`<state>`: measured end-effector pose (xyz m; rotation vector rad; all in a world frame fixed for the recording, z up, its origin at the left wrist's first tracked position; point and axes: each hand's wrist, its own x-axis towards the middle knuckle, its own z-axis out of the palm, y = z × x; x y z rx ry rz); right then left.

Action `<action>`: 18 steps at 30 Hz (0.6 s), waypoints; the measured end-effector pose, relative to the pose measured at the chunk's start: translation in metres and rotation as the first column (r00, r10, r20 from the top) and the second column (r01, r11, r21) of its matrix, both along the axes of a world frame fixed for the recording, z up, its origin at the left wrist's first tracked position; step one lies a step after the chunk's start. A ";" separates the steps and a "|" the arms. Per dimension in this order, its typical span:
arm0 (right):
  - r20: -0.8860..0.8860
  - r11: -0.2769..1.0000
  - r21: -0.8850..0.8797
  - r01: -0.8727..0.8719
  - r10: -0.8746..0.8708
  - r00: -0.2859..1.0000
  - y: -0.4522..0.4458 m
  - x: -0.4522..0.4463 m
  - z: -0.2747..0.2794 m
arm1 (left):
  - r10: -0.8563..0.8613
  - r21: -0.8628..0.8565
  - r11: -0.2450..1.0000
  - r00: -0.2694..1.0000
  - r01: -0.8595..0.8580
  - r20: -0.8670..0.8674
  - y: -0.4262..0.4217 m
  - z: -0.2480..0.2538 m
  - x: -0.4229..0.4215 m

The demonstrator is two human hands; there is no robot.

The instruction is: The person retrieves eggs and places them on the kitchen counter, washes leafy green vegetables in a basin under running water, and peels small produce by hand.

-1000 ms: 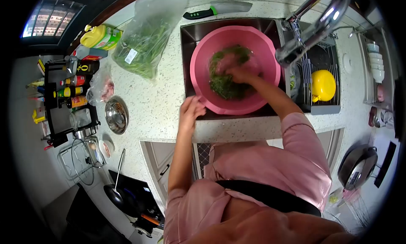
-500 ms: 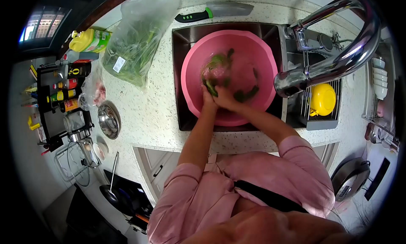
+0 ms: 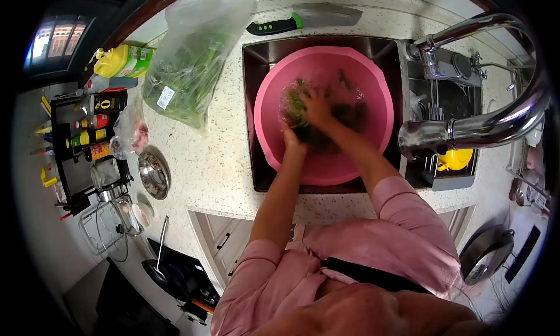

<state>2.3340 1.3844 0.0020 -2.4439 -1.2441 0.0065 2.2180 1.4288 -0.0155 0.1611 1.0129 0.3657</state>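
Observation:
In the head view a pink basin (image 3: 382, 85) sits in the dark sink (image 3: 251, 56), with water and leafy greens (image 3: 294, 103) inside. My left hand (image 3: 293, 140) is low on the basin's left side, closed around some of the greens; its fingertips are hidden by leaves. My right hand (image 3: 317, 110) reaches over the greens with its fingers spread, touching the leaves. Darker leaves lie in the water around and beneath my right wrist. The water's surface is splashed and blurred.
A chrome faucet (image 3: 431, 139) arches over the sink's right side. Behind the sink lies a knife (image 3: 274, 26). A plastic bag of greens (image 3: 184, 85) and a metal bowl (image 3: 153, 173) rest on the left counter. A yellow pot (image 3: 456, 159) stands in the rack at right.
My hands were together at the basin's lower left; now they are apart, the right one farther forward with fingers spread. The greens have shifted in the water. The whole view has moved slightly.

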 end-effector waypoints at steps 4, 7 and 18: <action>-0.744 0.989 0.131 -0.074 0.147 0.652 -0.002 -0.033 0.031 | 0.037 -0.147 0.988 0.999 -0.035 0.012 0.002 0.068 0.018; -0.587 0.964 0.265 -0.026 0.183 0.789 -0.020 -0.055 0.091 | 0.011 -0.085 0.996 0.999 -0.008 0.042 0.004 0.051 0.009; -0.631 0.992 -0.119 0.031 -0.099 0.769 -0.042 -0.041 0.035 | -0.148 0.029 0.988 0.980 0.153 -0.135 -0.033 0.038 -0.010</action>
